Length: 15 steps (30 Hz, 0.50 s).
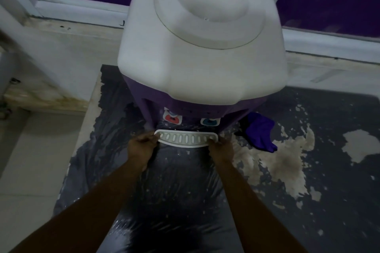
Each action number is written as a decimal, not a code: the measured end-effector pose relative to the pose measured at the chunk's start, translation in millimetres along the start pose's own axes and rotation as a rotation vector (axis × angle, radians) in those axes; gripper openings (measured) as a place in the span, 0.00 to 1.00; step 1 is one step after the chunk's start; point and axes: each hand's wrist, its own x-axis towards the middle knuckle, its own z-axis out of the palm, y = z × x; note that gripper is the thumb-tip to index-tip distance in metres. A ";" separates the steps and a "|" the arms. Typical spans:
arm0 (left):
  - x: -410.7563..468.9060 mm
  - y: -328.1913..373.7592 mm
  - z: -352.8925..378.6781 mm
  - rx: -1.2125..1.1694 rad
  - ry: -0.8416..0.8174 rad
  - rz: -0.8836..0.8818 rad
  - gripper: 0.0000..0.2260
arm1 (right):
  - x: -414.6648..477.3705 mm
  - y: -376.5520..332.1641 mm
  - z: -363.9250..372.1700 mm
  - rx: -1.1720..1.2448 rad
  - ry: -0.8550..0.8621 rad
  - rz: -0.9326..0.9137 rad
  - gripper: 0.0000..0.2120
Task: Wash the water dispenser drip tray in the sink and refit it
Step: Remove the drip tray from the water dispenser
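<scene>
Here, one drip tray (186,139), left hand (141,148) and right hand (221,150) clamped on its two ends.

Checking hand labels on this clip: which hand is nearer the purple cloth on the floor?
Right. The right hand grips the drip tray's right end, beside the purple cloth; the left hand grips the far end.
</scene>
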 end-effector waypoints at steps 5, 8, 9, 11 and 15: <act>-12.4 -3.9 -13.8 -0.069 0.012 -0.023 0.11 | -13.0 7.5 4.2 0.064 -0.003 0.005 0.13; -21.7 -3.0 -27.5 -0.123 0.022 -0.041 0.12 | -23.3 7.1 5.9 0.073 -0.037 0.015 0.12; -24.4 -2.9 -32.5 -0.145 0.023 -0.045 0.12 | -27.5 6.3 6.5 0.073 -0.051 0.012 0.12; -28.5 -2.2 -42.0 -0.213 0.032 -0.059 0.13 | -37.1 3.6 8.6 0.098 -0.067 -0.028 0.11; -35.0 -5.1 -66.2 -0.316 0.039 -0.045 0.13 | -60.4 -3.3 16.3 0.177 -0.072 -0.077 0.10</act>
